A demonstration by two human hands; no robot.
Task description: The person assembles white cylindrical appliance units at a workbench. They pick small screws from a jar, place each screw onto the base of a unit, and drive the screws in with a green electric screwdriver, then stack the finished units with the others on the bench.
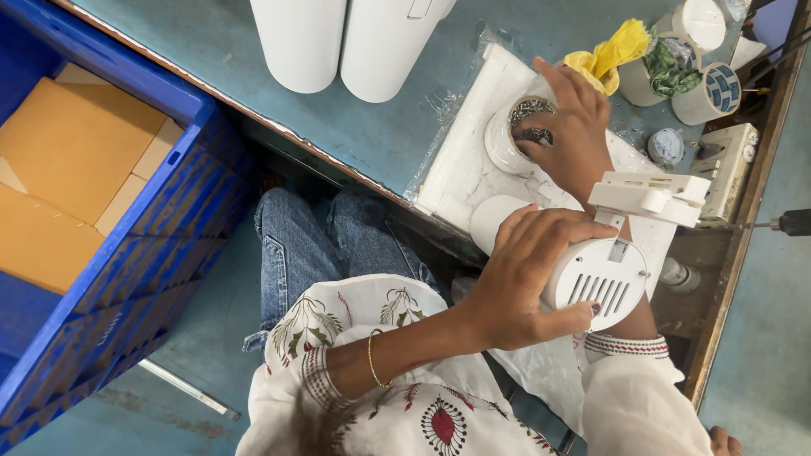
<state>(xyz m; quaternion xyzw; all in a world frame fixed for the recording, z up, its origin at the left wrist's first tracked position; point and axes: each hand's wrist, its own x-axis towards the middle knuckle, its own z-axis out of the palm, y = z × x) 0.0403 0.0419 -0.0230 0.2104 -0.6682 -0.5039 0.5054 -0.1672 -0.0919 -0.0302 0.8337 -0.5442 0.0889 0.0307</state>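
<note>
Head view, looking down over lap and desk [253,76], a blue-grey worktop with a worn wooden edge.

Left hand [524,283]: wraps a white cylindrical plastic lamp housing [591,274] with a slotted vent grille on its round end. Fingers [557,228] curl over the top of the body and the thumb presses the lower rim, so the hand is clamped on the housing. A white rectangular bracket [650,196] stands off the housing's upper side. The housing is held in the air just above the desk's near edge, over a white foam sheet in clear plastic wrap [465,169].

Right hand [574,127]: reaches forward onto a round white cup-shaped fitting with a shiny faceted reflector inside [517,127], which sits on the foam sheet. Fingers are spread over the fitting's rim, touching it; whether they grip it I cannot tell.

Around: two tall white cylinders [338,38] stand at the far side of the desk. A crumpled yellow cloth [606,55] lies beside several tape rolls [705,80] at the far right. A white socket block [722,169] sits by the right edge. A blue plastic crate [127,253] holding brown cardboard boxes [76,160] stands to the left on the floor. Blue jeans [312,236] and embroidered white sleeves show below.
</note>
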